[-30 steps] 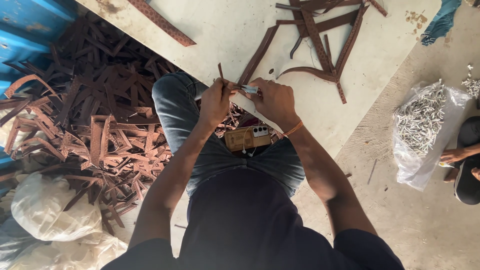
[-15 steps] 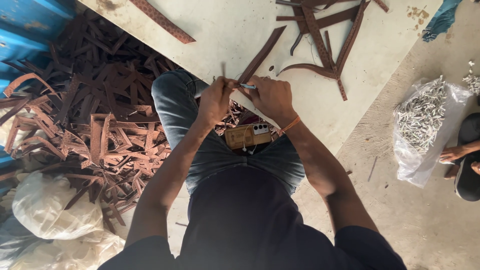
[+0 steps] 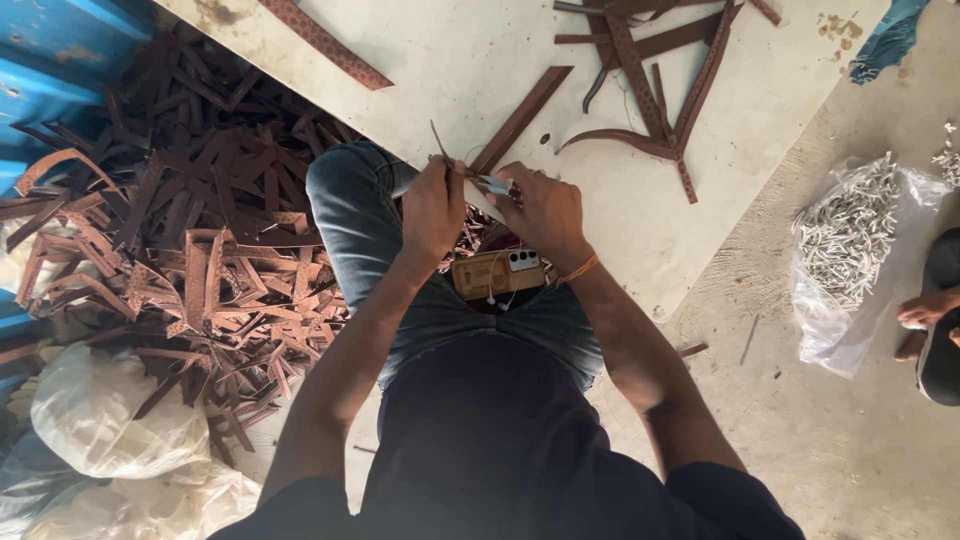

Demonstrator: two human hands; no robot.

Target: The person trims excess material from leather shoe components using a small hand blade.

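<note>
My left hand (image 3: 432, 208) and my right hand (image 3: 543, 208) meet over my lap at the near edge of a pale board (image 3: 470, 60). The left pinches a thin brown leather strip (image 3: 440, 145) whose end sticks up past the fingers. The right grips a small light-coloured metal piece (image 3: 495, 185) against that strip. A longer brown strip (image 3: 522, 118) lies on the board just beyond both hands. A phone in a brown case (image 3: 497, 273) with white earphones rests on my lap, under the wrists.
A big heap of brown leather strips (image 3: 180, 250) fills the floor to my left. More strips (image 3: 660, 90) cross on the board. A clear bag of small metal parts (image 3: 850, 240) lies right; another person's foot (image 3: 925, 310) beside it. White sacks (image 3: 110, 430) sit lower left.
Both hands stay closed together on the strip and metal piece, with only small shifts of the fingers. The view has moved slightly.
</note>
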